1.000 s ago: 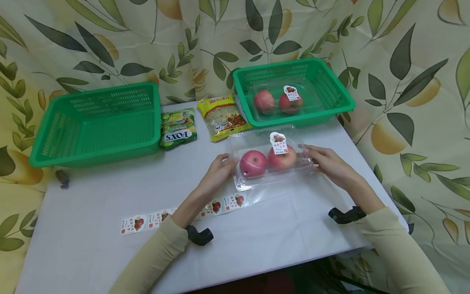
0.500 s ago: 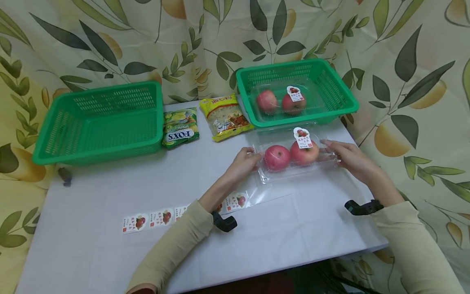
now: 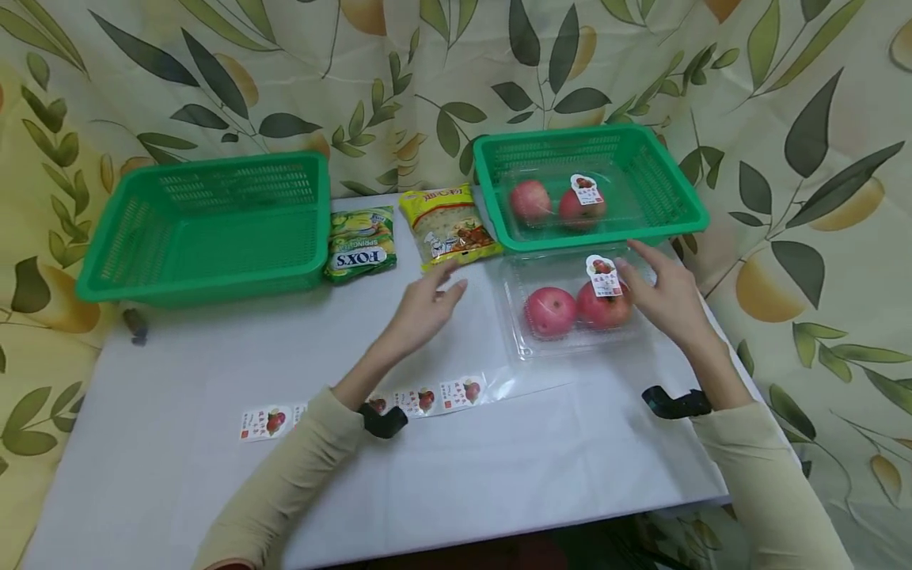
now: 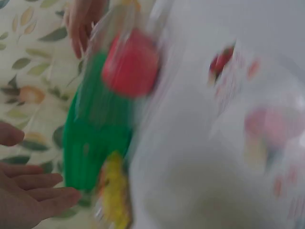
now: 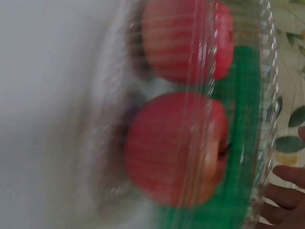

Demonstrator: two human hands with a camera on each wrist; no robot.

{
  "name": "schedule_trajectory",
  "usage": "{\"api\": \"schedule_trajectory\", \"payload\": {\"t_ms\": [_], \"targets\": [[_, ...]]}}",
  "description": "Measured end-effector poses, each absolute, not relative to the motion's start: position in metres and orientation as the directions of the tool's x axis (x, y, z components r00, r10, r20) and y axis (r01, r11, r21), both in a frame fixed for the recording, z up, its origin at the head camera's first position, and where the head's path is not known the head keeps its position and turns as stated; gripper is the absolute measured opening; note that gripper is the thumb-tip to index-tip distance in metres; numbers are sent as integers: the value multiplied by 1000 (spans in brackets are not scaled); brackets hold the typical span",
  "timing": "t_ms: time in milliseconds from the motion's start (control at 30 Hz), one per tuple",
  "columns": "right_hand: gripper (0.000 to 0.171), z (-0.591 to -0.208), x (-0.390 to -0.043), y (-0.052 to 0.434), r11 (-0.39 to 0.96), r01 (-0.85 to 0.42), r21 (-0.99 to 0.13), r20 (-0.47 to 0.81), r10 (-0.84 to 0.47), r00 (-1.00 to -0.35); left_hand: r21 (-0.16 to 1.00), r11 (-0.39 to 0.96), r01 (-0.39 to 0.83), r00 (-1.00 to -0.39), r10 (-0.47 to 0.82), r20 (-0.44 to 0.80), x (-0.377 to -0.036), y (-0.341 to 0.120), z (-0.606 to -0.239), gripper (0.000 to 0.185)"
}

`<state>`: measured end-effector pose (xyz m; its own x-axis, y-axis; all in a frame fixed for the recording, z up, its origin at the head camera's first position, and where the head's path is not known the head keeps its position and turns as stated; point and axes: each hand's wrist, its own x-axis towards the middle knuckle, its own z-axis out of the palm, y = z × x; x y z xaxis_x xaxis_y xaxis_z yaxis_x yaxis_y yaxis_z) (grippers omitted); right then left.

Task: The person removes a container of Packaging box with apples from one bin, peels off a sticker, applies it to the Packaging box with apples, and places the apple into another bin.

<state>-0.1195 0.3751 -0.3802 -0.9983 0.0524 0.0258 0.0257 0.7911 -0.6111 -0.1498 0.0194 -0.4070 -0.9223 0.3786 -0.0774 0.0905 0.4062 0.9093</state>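
A clear plastic clamshell box point(image 3: 523, 336) with two red apples point(image 3: 551, 312) inside lies on the white table in front of the right basket. A white apple-print label point(image 3: 603, 275) sits on its lid. My right hand point(image 3: 666, 297) is over the box's right end, fingers spread and holding nothing. Left of the box, my left hand point(image 3: 425, 311) hovers with loose fingers, apart from it and just in front of the yellow packet. In the left wrist view my left hand point(image 4: 33, 195) shows blurred fingers reaching out with nothing in them.
The right green basket point(image 3: 691, 218) holds another labelled box of apples point(image 3: 530, 201). Another green basket point(image 3: 207, 289) stands at the left. Between them lie a green FOX'S packet point(image 3: 361, 244) and a yellow food packet point(image 3: 450, 226). A label strip point(image 3: 461, 393) lies partly under my left forearm.
Both hands have let go of the clamshell box, which was shifted rightward and now rests on the table. My left hand has drawn back to the left; my right hand has moved over the box.
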Motion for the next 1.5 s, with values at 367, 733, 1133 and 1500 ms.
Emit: {"api": "schedule_trajectory", "payload": {"t_ms": [367,733,1133,1500], "targets": [[60,-371,-121,354,815,-102,-570,167,-7,-986,916,393,85,-924,376,-76,-155,2,-399,58],[79,-394,-105,420,770,204,-605,-165,130,-978,919,206,-335,-840,377,-390,-120,105,-428,82],[68,-387,-90,444,605,264,-751,-316,22,-949,894,116,-433,-811,382,-442,-110,119,-411,52],[68,-336,-50,464,661,283,-695,-302,88,-949,927,72,-367,-777,524,-348,-83,128,-378,36]]}}
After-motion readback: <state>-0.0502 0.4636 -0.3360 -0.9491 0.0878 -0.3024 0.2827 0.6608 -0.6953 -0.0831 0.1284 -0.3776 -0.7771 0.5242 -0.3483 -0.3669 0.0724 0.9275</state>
